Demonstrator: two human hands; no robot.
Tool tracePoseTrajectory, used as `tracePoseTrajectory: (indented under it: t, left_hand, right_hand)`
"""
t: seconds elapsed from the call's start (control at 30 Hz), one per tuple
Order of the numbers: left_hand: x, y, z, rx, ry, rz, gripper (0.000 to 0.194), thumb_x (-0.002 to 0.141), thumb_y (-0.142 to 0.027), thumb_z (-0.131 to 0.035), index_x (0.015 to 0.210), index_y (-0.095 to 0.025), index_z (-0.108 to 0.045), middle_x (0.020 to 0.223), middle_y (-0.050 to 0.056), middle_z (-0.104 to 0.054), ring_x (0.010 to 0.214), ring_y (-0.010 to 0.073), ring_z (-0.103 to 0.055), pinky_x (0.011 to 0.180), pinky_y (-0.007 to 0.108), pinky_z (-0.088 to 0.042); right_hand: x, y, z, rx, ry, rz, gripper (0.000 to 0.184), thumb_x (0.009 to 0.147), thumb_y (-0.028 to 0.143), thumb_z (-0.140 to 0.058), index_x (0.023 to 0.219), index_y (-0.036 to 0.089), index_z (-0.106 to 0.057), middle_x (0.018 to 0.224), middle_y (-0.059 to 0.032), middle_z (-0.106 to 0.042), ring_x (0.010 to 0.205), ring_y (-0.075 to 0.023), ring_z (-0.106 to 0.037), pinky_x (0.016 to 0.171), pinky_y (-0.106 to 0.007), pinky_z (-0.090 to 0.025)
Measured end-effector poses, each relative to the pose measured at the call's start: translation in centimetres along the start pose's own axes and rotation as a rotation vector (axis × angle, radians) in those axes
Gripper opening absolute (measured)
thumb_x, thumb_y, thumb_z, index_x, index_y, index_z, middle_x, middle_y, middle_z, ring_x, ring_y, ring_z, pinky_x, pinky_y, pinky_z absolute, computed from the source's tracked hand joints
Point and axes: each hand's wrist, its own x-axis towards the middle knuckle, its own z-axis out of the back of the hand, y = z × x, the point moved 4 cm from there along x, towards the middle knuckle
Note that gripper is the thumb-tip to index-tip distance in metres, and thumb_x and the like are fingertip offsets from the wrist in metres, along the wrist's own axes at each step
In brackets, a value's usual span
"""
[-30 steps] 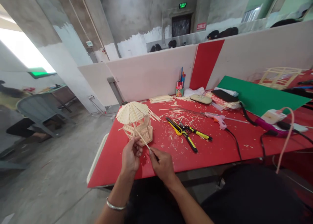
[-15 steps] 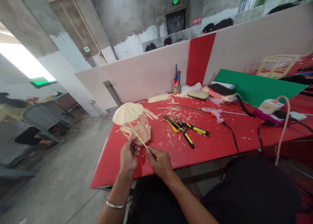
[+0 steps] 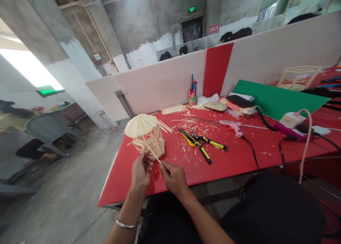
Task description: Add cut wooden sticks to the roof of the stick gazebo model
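A small pavilion model [image 3: 147, 135] made of thin wooden sticks, with a conical stick roof, stands near the left front of the red table [image 3: 234, 158]. My left hand [image 3: 141, 171] is closed, its fingertips pinching at the model's lower front edge. My right hand [image 3: 173, 178] is closed on a thin wooden stick [image 3: 152, 153], which slants up-left to the model's base. Both hands sit close together just in front of the model. A silver bracelet [image 3: 126, 224] is on my left wrist.
Yellow-handled pliers and cutters [image 3: 202, 144] lie right of the model amid stick offcuts. A pink glue gun [image 3: 234, 127] with a black cord, a stick pile [image 3: 174, 109], a pen cup [image 3: 192, 94], a green sheet [image 3: 277, 100] and a power strip [image 3: 290, 120] lie further back. A person sits at far left.
The view shifted slightly as my head moved. My hands stay at the model's base with the stick, barely moved.
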Motion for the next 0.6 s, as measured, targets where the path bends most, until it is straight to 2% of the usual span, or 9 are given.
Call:
tracePoseTrajectory:
  t: [0.4,0.6]
  left_hand:
    - [0.16,0.23,0.23,-0.007,0.001,0.003,0.021,0.068,-0.031,-0.068,0.074,-0.011,-0.067,0.051,-0.001,-0.058,0.038,0.0053,-0.047,0.035,0.013,-0.034]
    - [0.17,0.27,0.29,-0.01,-0.006,0.004,0.02,0.069,-0.03,-0.068,0.074,-0.011,-0.067,0.051,-0.001,-0.058,0.039,0.0053,-0.047,0.036,0.013,-0.035]
  right_hand:
    - [-0.13,-0.27,-0.35,0.071,0.017,-0.013,0.029,0.093,0.03,-0.044,0.102,0.022,-0.07,0.087,-0.0062,-0.074,0.077,-0.0156,-0.069,0.074,-0.021,-0.051]
    - [-0.16,-0.35,-0.41,0.077,0.021,-0.015,0.029,0.093,0.029,-0.044,0.101,0.022,-0.07,0.088,-0.0063,-0.073,0.077,-0.0155,-0.069,0.074,-0.021,-0.05]
